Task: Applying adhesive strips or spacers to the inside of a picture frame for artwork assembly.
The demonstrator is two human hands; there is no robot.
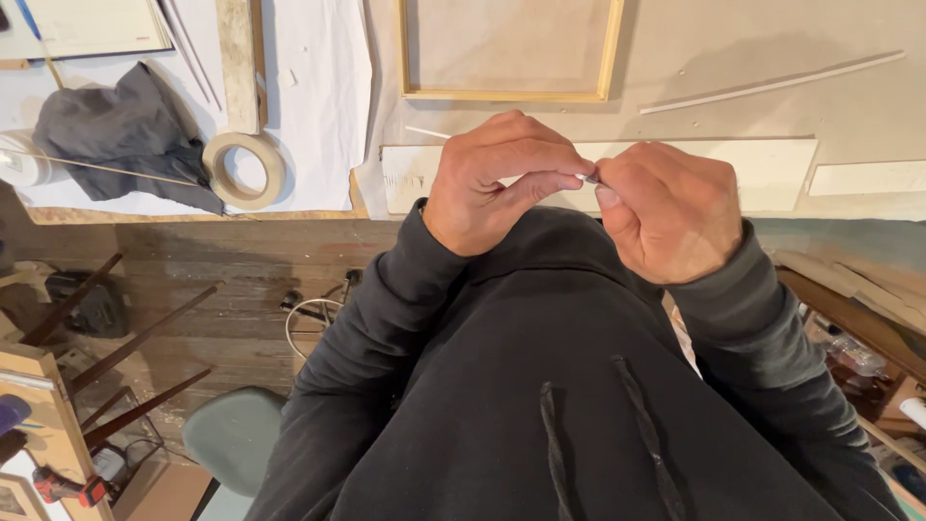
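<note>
My left hand (492,178) and my right hand (666,212) meet in front of my chest, above my dark hooded sweatshirt. Both pinch a tiny thin grey object (589,179) between thumb and fingertips; it is mostly hidden and I cannot tell what it is. The hands hover just before the workbench edge, over a long pale wooden board (772,169).
On the bench lie a wooden frame (509,94), a roll of masking tape (246,171), a dark grey cloth (125,130), white paper (318,87) and thin wooden strips (772,85). Below on the floor are a green stool seat (231,434), dark sticks and tools.
</note>
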